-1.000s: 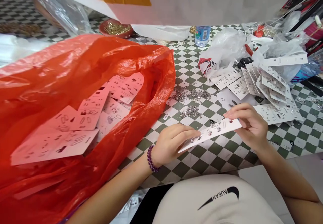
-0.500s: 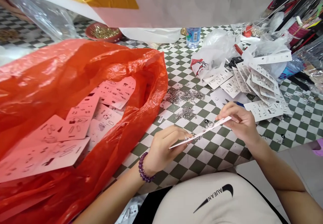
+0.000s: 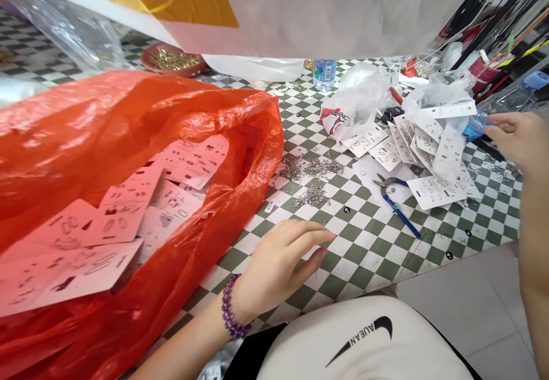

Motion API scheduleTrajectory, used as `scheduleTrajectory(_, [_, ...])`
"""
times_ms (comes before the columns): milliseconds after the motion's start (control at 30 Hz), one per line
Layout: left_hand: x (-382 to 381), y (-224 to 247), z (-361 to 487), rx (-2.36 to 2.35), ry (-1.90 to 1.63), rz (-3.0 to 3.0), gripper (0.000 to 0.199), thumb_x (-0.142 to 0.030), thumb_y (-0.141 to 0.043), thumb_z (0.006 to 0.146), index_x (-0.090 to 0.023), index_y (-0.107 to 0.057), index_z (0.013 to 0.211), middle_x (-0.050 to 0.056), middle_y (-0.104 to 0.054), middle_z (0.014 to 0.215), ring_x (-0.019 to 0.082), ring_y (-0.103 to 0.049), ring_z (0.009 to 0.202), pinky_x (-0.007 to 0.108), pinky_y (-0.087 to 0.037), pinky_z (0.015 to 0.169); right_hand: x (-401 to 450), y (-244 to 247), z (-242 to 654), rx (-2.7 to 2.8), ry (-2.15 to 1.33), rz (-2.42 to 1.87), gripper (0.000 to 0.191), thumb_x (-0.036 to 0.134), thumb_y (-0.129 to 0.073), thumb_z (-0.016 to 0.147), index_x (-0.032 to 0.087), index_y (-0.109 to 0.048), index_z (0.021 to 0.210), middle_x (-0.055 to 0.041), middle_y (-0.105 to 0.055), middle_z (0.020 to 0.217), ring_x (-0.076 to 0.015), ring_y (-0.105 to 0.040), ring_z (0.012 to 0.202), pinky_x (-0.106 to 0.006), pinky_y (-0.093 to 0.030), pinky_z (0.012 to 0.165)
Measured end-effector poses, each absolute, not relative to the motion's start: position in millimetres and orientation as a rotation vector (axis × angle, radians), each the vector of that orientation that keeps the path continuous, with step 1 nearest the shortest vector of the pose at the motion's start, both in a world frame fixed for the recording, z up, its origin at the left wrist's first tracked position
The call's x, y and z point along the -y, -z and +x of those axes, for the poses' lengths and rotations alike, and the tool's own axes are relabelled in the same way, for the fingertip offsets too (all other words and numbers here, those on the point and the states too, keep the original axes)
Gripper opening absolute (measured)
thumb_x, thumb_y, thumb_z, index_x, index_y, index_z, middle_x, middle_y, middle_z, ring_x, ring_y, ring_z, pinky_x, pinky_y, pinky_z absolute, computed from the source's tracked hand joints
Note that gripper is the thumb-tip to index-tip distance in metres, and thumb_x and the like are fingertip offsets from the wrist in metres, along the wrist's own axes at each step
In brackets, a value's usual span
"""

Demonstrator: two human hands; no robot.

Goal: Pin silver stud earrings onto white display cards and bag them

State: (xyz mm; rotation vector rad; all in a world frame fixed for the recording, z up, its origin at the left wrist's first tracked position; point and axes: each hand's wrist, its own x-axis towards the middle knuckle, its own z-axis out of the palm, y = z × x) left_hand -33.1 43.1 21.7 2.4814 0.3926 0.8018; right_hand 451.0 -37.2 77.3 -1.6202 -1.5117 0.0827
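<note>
My left hand (image 3: 285, 263), with a purple bead bracelet (image 3: 234, 306) at the wrist, is over the checkered tabletop (image 3: 355, 263). Its fingers are apart and hold nothing. Just beyond its fingertips are piles of small silver pieces (image 3: 313, 196). Far to the right, my right hand (image 3: 517, 137) has its fingers stretched out, beside a heap of white earring cards (image 3: 448, 151). No object shows in its grip. Blue-handled cutting pliers (image 3: 397, 203) lie with jaws apart on a white paper, left of the cards.
A large red plastic bag (image 3: 240, 208) holding several cards fills the left. A bowl of gold-coloured pieces (image 3: 174, 60), a water bottle (image 3: 325, 75) and white plastic bags (image 3: 364, 88) stand farther back. A white sheet-like surface (image 3: 309, 8) hangs across the top.
The card that both hands held has left them; a card now lies on top of the heap at right. My right hand has moved far right, uncovering the pliers. My left hand stayed near its place.
</note>
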Motion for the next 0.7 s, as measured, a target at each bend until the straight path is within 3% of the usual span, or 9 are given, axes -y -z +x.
scheduleTrajectory(67, [-44.0, -22.6, -32.4, -0.397, -0.806, 2.533, 0.014, -0.012, -0.056, 0.084, -0.018, -0.061, 0.096, 0.003, -0.071, 0.088, 0.013, -0.064, 0.076, 0.027, -0.051, 0.068, 28.4, -70.3, 453.0, 1.418, 0.172, -1.787, 0.021, 0.027, -0.07, 0.079, 0.039, -0.071, 0.097, 0.0017, -0.063, 0.084, -0.0172, -0.06, 0.074, -0.043, -0.046, 0.087])
scheduleTrajectory(133, [-44.7, -26.2, -34.3, -0.409, -0.795, 2.6, 0.007, -0.017, -0.056, 0.086, -0.018, -0.061, 0.081, 0.001, -0.068, 0.073, 0.013, -0.06, 0.066, 0.027, -0.048, 0.063, 16.9, -66.3, 436.5, 1.284, 0.339, -1.911, 0.022, 0.028, -0.067, 0.082, 0.041, -0.07, 0.1, 0.0007, -0.063, 0.091, -0.0161, -0.06, 0.073, -0.038, -0.049, 0.077])
scheduleTrajectory(233, [-47.7, -39.2, -46.6, -0.514, -0.786, 2.731, 0.029, -0.027, -0.051, 0.089, -0.018, -0.055, 0.063, 0.0, -0.062, 0.059, 0.013, -0.055, 0.057, 0.027, -0.045, 0.058, -1.7, -69.9, 393.8, 1.389, 0.252, -1.869, 0.022, 0.03, -0.063, 0.085, 0.04, -0.07, 0.103, -0.0012, -0.065, 0.098, -0.0178, -0.062, 0.079, -0.035, -0.05, 0.069])
scheduleTrajectory(333, [-60.8, -56.5, -72.9, -0.887, -0.658, 2.806, 0.035, -0.037, -0.041, 0.093, -0.018, -0.06, 0.07, 0.002, -0.065, 0.068, 0.015, -0.058, 0.061, 0.028, -0.043, 0.055, -19.1, -81.6, 347.0, 1.682, 0.144, -1.774, 0.021, 0.036, -0.059, 0.087, 0.038, -0.068, 0.106, -0.0036, -0.067, 0.102, -0.0224, -0.063, 0.09, -0.04, -0.05, 0.074])
scheduleTrajectory(433, [-92.2, -66.8, -110.4, -1.433, -0.348, 2.769, 0.035, -0.043, -0.037, 0.093, -0.021, -0.063, 0.085, 0.005, -0.068, 0.077, 0.019, -0.057, 0.062, 0.028, -0.037, 0.049, -38.5, -92.7, 296.1, 2.044, -0.064, -1.471, 0.021, 0.033, -0.059, 0.086, 0.034, -0.068, 0.105, -0.0039, -0.069, 0.099, -0.0204, -0.064, 0.09, -0.039, -0.051, 0.078])
scheduleTrajectory(533, [-135.9, -66.0, -142.1, -1.737, -0.024, 2.689, 0.035, -0.047, -0.043, 0.088, -0.02, -0.062, 0.077, 0.007, -0.066, 0.076, 0.024, -0.058, 0.075, 0.032, -0.043, 0.06, -66.1, -96.1, 233.2, 2.28, -0.28, -1.174, 0.02, 0.028, -0.051, 0.091, 0.029, -0.066, 0.105, -0.0023, -0.069, 0.1, -0.02, -0.063, 0.095, -0.04, -0.051, 0.085])
scheduleTrajectory(633, [-171.6, -59.1, -148.5, -1.937, -0.008, 2.479, 0.037, -0.052, -0.048, 0.084, -0.018, -0.062, 0.088, 0.009, -0.066, 0.084, 0.025, -0.06, 0.079, 0.038, -0.048, 0.071, -105.2, -90.7, 165.2, 2.436, -0.445, -0.955, 0.024, 0.027, -0.044, 0.094, 0.023, -0.067, 0.101, -0.0034, -0.069, 0.1, -0.0196, -0.063, 0.095, -0.039, -0.051, 0.088])
scheduleTrajectory(700, [-184.1, -52.5, -139.7, -1.806, -0.02, 2.471, 0.043, -0.052, -0.049, 0.082, -0.016, -0.06, 0.102, 0.013, -0.067, 0.1, 0.028, -0.061, 0.09, 0.04, -0.048, 0.076, -134.7, -84.7, 126.8, 2.65, -0.634, -0.91, 0.026, 0.027, -0.045, 0.092, 0.022, -0.065, 0.108, -0.0047, -0.066, 0.11, -0.0202, -0.062, 0.099, -0.035, -0.052, 0.084])
